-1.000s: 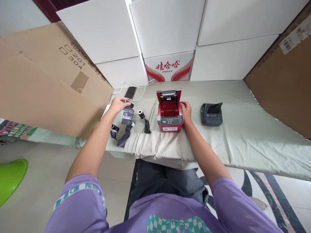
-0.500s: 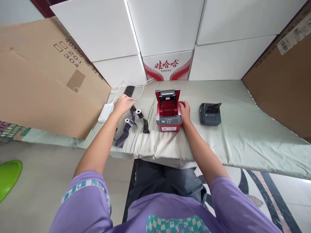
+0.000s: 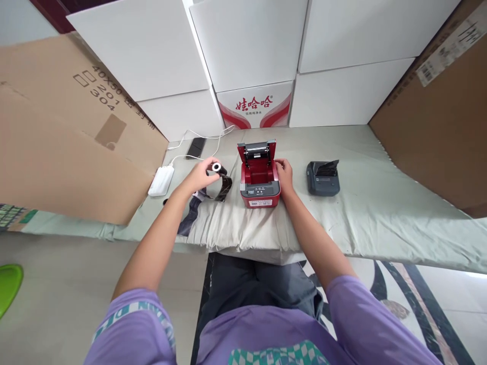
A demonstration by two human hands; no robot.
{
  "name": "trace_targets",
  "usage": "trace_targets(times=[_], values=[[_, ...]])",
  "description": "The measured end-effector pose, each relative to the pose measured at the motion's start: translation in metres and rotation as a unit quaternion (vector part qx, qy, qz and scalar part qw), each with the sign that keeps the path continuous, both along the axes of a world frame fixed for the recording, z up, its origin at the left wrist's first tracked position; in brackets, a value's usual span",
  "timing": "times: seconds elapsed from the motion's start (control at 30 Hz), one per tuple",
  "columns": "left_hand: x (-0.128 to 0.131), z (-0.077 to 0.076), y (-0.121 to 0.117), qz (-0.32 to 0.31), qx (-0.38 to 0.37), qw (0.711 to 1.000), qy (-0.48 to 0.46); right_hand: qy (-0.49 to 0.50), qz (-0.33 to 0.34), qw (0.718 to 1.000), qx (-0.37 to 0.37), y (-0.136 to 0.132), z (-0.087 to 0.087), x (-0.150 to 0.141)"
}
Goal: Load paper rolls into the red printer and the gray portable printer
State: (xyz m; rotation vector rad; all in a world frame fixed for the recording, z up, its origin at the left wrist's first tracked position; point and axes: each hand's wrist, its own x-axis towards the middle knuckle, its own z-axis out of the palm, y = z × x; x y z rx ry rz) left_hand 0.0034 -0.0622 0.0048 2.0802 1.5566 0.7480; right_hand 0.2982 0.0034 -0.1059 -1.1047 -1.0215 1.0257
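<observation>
A small red printer [image 3: 259, 183] stands on the cloth-covered bench with its lid raised and its inner bay bare. My right hand [image 3: 284, 174] rests against the printer's right side, fingers curled on its edge. My left hand [image 3: 200, 176] is closed on a small roll with a white core [image 3: 217, 168], lifted just left of the printer, and a dark ribbon [image 3: 224, 185] trails down from it. Another dark ribbon strip [image 3: 189, 219] lies on the cloth under my left wrist.
A dark grey printer [image 3: 322, 178] sits to the right of the red one. A white power adapter [image 3: 161, 181] with its cable and a black phone [image 3: 195, 147] lie at the back left. White boxes [image 3: 251, 45] and brown cardboard [image 3: 57, 126] wall in the bench.
My left hand put down the first ribbon piece, took up the white-cored roll from the cloth and lifted it toward the red printer. My right hand stayed on the printer.
</observation>
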Motion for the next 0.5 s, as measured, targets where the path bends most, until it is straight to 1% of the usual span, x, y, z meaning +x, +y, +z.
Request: trace_targets(times=[0.03, 0.1, 0.17, 0.23, 0.3, 0.37, 0.43, 0.5], values=[[0.009, 0.007, -0.003, -0.011, 0.011, 0.999, -0.040, 0.001, 0.001, 1.000, 0.001, 0.000, 0.000, 0.000], [0.030, 0.020, -0.007, -0.036, 0.022, 0.996, -0.077, 0.000, 0.000, 1.000, 0.005, 0.000, 0.000, 0.000], [0.054, 0.032, -0.009, -0.068, 0.017, 0.995, -0.073, -0.006, 0.000, 1.000, 0.007, 0.001, -0.001, 0.000], [0.078, 0.039, -0.008, -0.098, 0.002, 0.994, -0.038, -0.013, 0.000, 1.000, 0.006, 0.002, -0.003, 0.000], [0.098, 0.039, -0.004, -0.120, -0.008, 0.992, 0.022, -0.017, 0.000, 1.000, 0.003, 0.002, -0.004, 0.000], [0.113, 0.034, 0.004, -0.140, -0.002, 0.985, 0.096, -0.017, 0.000, 1.000, 0.004, 0.003, -0.005, 0.000], [0.121, 0.027, 0.014, -0.151, 0.006, 0.976, 0.159, -0.017, -0.002, 1.000, 0.007, 0.004, -0.005, 0.000], [0.124, 0.020, 0.025, -0.149, -0.002, 0.969, 0.194, -0.017, -0.005, 1.000, 0.009, 0.004, -0.005, 0.000]])
